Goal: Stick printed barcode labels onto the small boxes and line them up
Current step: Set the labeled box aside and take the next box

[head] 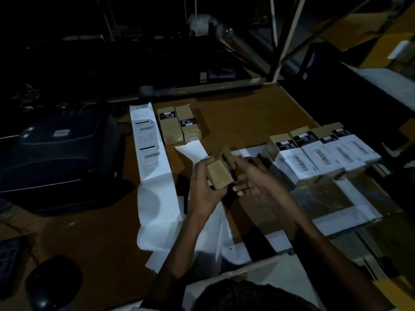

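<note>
A dim view looks down on a brown worktable (pixel 235 113). Above the table's middle, a person holds a small kraft cardboard box (pixel 219 176) between both hands. The left hand (pixel 205 187) has its fingers curled around the box's left side and underside, and a white sheet of label backing (pixel 193 151) rises from behind that hand. The right hand (pixel 253 176) grips the box's right side, fingers bent around it beside an open cardboard flap (pixel 229 158). Left of the held box, a long strip of printed barcode labels (pixel 148 140) lies flat on the table, its blank tail (pixel 161 216) curling toward the person. Farther left of the box sits a dark label printer (pixel 58 158). Beyond the held box, two unlabelled-looking brown boxes (pixel 179 124) lie side by side, touching. Right of the held box, a row of boxes with white barcode labels (pixel 325 153) stands edge to edge. A dark computer mouse (pixel 52 281) rests at the near left.
</note>
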The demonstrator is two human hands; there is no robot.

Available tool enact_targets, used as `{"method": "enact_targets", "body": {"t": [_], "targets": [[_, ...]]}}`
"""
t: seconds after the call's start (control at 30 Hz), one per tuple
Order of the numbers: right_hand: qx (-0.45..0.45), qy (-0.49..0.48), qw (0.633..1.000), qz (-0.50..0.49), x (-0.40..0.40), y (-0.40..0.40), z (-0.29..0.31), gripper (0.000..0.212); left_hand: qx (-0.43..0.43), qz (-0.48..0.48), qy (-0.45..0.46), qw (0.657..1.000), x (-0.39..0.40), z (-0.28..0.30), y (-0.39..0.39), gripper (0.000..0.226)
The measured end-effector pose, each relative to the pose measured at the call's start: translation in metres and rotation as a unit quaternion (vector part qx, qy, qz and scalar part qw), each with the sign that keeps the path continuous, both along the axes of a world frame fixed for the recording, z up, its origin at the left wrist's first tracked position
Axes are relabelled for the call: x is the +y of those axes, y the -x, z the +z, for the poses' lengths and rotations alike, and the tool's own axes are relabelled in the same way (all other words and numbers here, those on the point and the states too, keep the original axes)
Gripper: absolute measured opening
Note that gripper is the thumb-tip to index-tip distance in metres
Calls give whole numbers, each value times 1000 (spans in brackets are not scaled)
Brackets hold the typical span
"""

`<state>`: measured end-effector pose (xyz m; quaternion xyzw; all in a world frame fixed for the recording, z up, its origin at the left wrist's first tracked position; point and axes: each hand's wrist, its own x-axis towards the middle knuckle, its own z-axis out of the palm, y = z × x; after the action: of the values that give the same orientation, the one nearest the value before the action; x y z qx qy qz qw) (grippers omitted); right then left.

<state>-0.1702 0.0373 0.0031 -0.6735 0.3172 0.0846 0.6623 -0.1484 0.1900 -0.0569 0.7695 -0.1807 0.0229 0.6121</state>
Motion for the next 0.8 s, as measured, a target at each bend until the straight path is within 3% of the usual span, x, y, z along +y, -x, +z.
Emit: {"method": "enact_targets", "body": {"t": [0.2,0.47,0.57,0.67,0.8], "targets": [[-53,154,986,-38,-14,23,-13,50,117,-66,81,988,29,-1,24,75],[-30,151,987,39,-16,40,-37,46,221,-117,93,964,58,0,33,82],[-38,154,986,55,-23,51,-38,52,234,-100,14,967,56,8,33,79],[-65,156,984,60,-29,58,-33,40,285,-8,-79,955,50,17,29,52],[-92,171,976,101,-28,64,-34,43,192,43,-283,939,39,25,35,56]]}}
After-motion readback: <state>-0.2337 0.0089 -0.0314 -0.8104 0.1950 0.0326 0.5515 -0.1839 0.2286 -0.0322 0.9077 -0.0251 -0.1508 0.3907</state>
